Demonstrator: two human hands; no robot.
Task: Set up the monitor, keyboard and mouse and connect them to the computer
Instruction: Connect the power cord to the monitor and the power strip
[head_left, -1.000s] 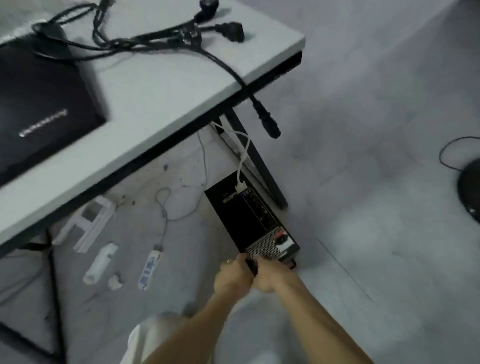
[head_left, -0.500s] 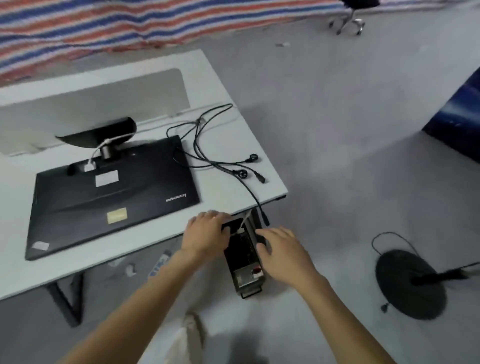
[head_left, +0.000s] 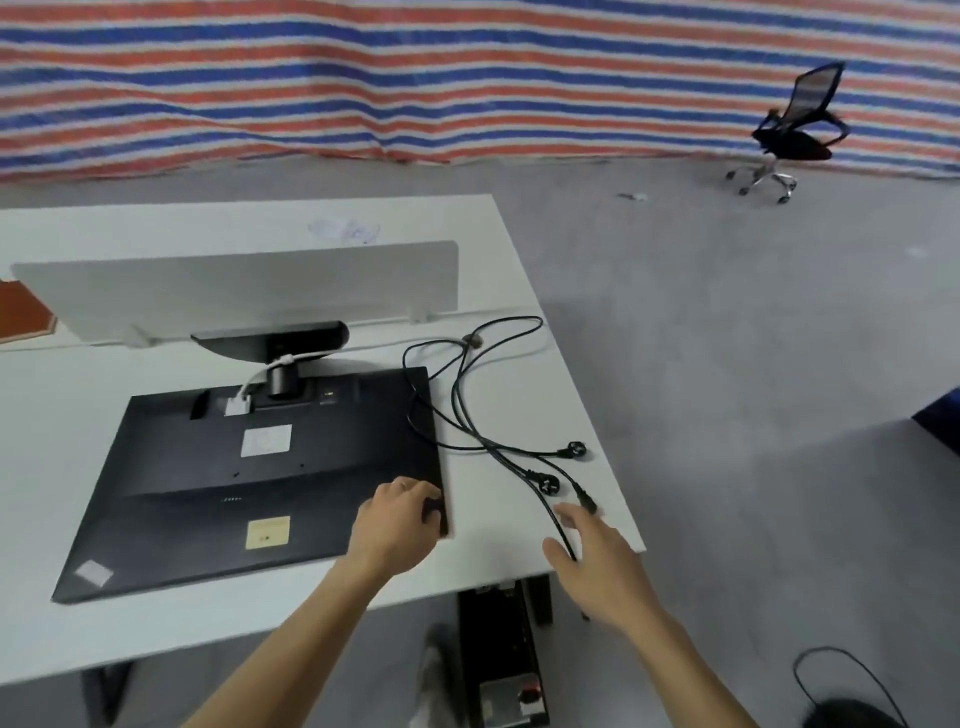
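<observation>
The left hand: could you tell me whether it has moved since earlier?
Yes. The left hand has gone from the near edge of the desk onto the right near corner of the monitor, gripping it.

monitor (head_left: 249, 478) face-down on desk (head_left: 156, 639); left hand (head_left: 397, 522) grips its corner; right hand (head_left: 597, 556) spread over power cables (head_left: 498, 447).

Your white table (head_left: 62, 441) has a black monitor (head_left: 249, 493) lying face down on it, with black cables (head_left: 548, 486) next to it. The computer (head_left: 498, 639) stands on the grey floor (head_left: 727, 338).
</observation>
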